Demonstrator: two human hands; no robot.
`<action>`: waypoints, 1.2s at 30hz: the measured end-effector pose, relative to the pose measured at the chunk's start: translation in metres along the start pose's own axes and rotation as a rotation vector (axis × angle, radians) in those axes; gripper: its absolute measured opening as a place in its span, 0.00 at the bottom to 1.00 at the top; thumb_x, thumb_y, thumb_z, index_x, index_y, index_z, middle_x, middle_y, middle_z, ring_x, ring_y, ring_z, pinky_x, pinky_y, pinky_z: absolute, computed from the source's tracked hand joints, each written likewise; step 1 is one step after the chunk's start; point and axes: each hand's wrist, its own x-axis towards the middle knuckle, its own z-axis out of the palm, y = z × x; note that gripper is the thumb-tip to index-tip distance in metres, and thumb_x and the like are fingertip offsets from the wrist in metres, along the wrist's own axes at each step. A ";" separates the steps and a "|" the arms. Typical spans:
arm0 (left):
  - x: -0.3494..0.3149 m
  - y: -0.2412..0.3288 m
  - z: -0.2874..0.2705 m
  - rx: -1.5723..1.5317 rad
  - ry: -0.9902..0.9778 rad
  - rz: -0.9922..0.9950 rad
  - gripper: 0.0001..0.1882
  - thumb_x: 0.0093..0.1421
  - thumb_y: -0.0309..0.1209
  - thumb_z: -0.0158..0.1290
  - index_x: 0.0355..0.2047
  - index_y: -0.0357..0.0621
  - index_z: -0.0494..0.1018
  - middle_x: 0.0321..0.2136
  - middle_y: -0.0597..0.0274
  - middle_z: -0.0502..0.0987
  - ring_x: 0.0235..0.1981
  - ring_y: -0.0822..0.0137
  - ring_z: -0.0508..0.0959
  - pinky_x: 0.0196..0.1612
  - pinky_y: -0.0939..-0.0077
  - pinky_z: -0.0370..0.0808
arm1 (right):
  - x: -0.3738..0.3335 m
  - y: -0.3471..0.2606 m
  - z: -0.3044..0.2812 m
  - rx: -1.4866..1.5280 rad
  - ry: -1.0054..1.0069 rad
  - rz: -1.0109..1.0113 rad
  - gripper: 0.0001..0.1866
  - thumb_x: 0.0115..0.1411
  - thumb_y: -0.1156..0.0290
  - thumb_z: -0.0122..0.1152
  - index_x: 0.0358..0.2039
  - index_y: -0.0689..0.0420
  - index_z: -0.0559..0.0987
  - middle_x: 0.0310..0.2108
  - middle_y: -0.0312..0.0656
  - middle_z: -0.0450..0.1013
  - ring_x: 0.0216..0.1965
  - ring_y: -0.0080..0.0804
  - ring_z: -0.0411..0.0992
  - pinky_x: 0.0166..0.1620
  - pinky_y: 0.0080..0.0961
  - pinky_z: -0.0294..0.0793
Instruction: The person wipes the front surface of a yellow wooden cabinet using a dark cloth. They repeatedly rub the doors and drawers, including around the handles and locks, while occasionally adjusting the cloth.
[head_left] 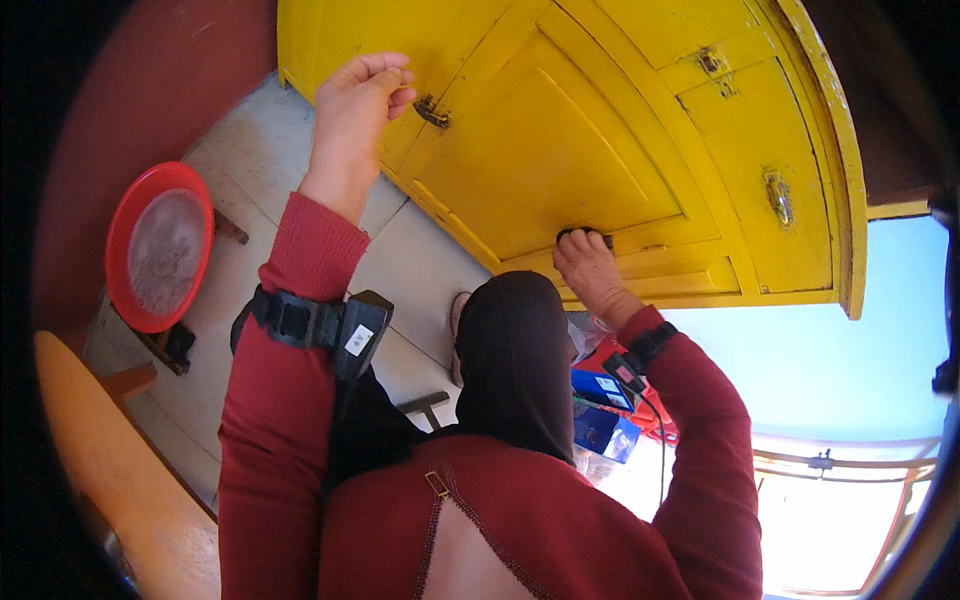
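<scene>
A yellow wooden cabinet (540,140) with worn metal handles stands before me. My right hand (590,272) presses a small black pad (585,236) against the lower edge of its door panel. Most of that pad is hidden under my fingers. My left hand (362,105) is raised beside a dark door handle (431,112), its fingers curled in toward the thumb. Nothing shows between those fingers, and the hand looks apart from the handle.
A red basin (120,285) of cloudy, sudsy water rests on a low stool (165,345) at the left. An orange wooden surface (120,470) curves along the lower left. Blue boxes (603,430) and red items lie by my right forearm. Another metal handle (778,198) juts from the cabinet.
</scene>
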 end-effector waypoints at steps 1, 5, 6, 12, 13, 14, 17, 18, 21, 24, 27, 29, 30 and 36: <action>0.000 0.000 0.001 0.007 0.001 -0.008 0.09 0.68 0.25 0.54 0.47 0.41 0.79 0.38 0.63 0.82 0.35 0.74 0.80 0.41 0.81 0.77 | 0.004 -0.003 0.005 0.043 -0.088 -0.033 0.24 0.58 0.66 0.59 0.56 0.53 0.77 0.52 0.41 0.72 0.56 0.39 0.66 0.55 0.37 0.64; -0.002 0.002 0.002 -0.018 0.006 -0.024 0.09 0.67 0.23 0.52 0.45 0.38 0.79 0.37 0.62 0.82 0.32 0.75 0.79 0.37 0.83 0.75 | -0.011 0.015 -0.004 0.084 0.174 0.053 0.16 0.58 0.65 0.57 0.45 0.54 0.80 0.44 0.38 0.72 0.51 0.37 0.66 0.51 0.36 0.64; -0.003 0.002 0.003 -0.034 -0.010 -0.008 0.09 0.67 0.23 0.52 0.45 0.38 0.79 0.37 0.62 0.82 0.31 0.75 0.79 0.37 0.83 0.75 | -0.026 0.026 -0.016 0.056 0.240 0.112 0.16 0.58 0.65 0.57 0.46 0.54 0.81 0.44 0.38 0.72 0.51 0.37 0.66 0.52 0.36 0.64; -0.007 -0.004 0.012 -0.007 -0.108 -0.048 0.09 0.68 0.27 0.53 0.46 0.40 0.79 0.38 0.62 0.82 0.33 0.74 0.79 0.38 0.81 0.76 | -0.070 0.066 -0.116 0.078 0.478 0.414 0.25 0.51 0.74 0.63 0.52 0.50 0.80 0.44 0.40 0.76 0.47 0.41 0.70 0.50 0.41 0.65; -0.008 -0.008 0.015 0.010 -0.199 -0.078 0.09 0.68 0.28 0.54 0.46 0.41 0.79 0.38 0.63 0.82 0.33 0.74 0.79 0.38 0.81 0.76 | -0.074 0.067 -0.132 0.234 0.542 0.439 0.25 0.54 0.80 0.65 0.54 0.50 0.79 0.45 0.38 0.78 0.46 0.35 0.74 0.50 0.38 0.71; -0.010 -0.012 0.018 0.015 -0.276 -0.097 0.09 0.68 0.29 0.54 0.47 0.41 0.79 0.38 0.63 0.81 0.34 0.73 0.79 0.39 0.80 0.76 | -0.073 0.064 -0.143 0.621 0.608 0.505 0.24 0.57 0.80 0.64 0.55 0.52 0.79 0.46 0.37 0.78 0.46 0.32 0.75 0.51 0.35 0.73; -0.021 -0.023 0.026 0.061 -0.557 -0.202 0.11 0.70 0.34 0.55 0.49 0.45 0.79 0.42 0.62 0.82 0.36 0.70 0.82 0.43 0.76 0.80 | -0.055 0.049 -0.155 1.554 0.790 0.533 0.19 0.69 0.75 0.62 0.59 0.55 0.75 0.50 0.33 0.77 0.47 0.21 0.74 0.51 0.22 0.78; -0.027 -0.026 0.029 0.081 -0.606 -0.232 0.13 0.71 0.37 0.55 0.49 0.45 0.79 0.43 0.62 0.82 0.38 0.69 0.82 0.46 0.74 0.80 | -0.047 0.046 -0.152 1.639 0.835 0.516 0.19 0.69 0.76 0.61 0.60 0.55 0.75 0.50 0.33 0.77 0.47 0.22 0.75 0.51 0.22 0.77; -0.050 -0.034 0.038 0.037 -0.808 -0.384 0.20 0.72 0.45 0.54 0.54 0.45 0.76 0.46 0.62 0.81 0.44 0.67 0.82 0.52 0.65 0.81 | -0.014 0.033 -0.136 1.810 0.979 0.505 0.22 0.67 0.75 0.64 0.60 0.57 0.74 0.49 0.38 0.78 0.46 0.26 0.76 0.50 0.23 0.78; -0.077 -0.050 0.053 -0.267 -0.780 -0.628 0.27 0.70 0.52 0.54 0.60 0.47 0.71 0.46 0.61 0.80 0.45 0.65 0.81 0.48 0.63 0.81 | 0.015 0.012 -0.112 1.331 0.847 0.606 0.27 0.63 0.75 0.66 0.62 0.60 0.71 0.54 0.44 0.76 0.53 0.36 0.74 0.57 0.30 0.74; -0.093 -0.082 0.059 -0.513 -0.750 -0.665 0.29 0.70 0.50 0.55 0.65 0.50 0.64 0.50 0.59 0.77 0.49 0.61 0.80 0.49 0.56 0.82 | 0.035 -0.028 -0.085 1.084 0.643 0.424 0.34 0.57 0.76 0.69 0.64 0.62 0.68 0.57 0.54 0.73 0.57 0.51 0.72 0.60 0.37 0.72; -0.092 -0.110 0.050 -0.295 -0.707 -0.688 0.28 0.71 0.48 0.54 0.64 0.51 0.64 0.51 0.59 0.77 0.49 0.60 0.80 0.49 0.53 0.82 | 0.029 -0.041 -0.068 1.161 0.670 0.275 0.36 0.53 0.74 0.70 0.64 0.60 0.70 0.61 0.59 0.69 0.61 0.61 0.67 0.64 0.47 0.67; -0.092 -0.126 0.041 -0.150 -0.625 -0.729 0.27 0.71 0.46 0.54 0.64 0.51 0.63 0.52 0.59 0.77 0.50 0.60 0.80 0.49 0.51 0.82 | 0.020 -0.041 -0.059 1.150 0.593 0.284 0.37 0.52 0.74 0.71 0.64 0.60 0.70 0.61 0.57 0.70 0.62 0.59 0.67 0.65 0.48 0.66; -0.062 -0.219 -0.004 0.264 -0.084 -0.747 0.24 0.65 0.37 0.59 0.57 0.43 0.64 0.50 0.50 0.77 0.44 0.56 0.81 0.34 0.49 0.86 | -0.118 0.012 -0.021 0.591 0.488 0.035 0.20 0.58 0.75 0.61 0.53 0.57 0.80 0.58 0.45 0.76 0.63 0.46 0.70 0.67 0.51 0.62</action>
